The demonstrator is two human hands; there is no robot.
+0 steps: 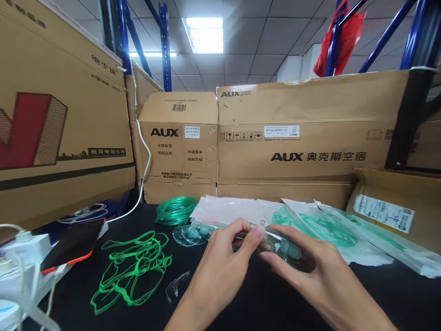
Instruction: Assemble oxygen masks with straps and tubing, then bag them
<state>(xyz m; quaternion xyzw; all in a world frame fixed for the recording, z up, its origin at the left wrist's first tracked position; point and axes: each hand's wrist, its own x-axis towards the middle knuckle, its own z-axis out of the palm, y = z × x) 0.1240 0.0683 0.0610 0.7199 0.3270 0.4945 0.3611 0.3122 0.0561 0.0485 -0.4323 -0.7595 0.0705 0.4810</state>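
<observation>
Gleaming, transparent plastic piece (283,244)

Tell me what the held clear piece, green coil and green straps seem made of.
Clear piece: probably glossy plastic, see-through with bright highlights.
Green coil: likely smooth plastic tubing, given its translucent, shiny loops.
Green straps: perhaps matte elastic or rubber; they lie opaque, flat and limply tangled, which leaves it open.
</observation>
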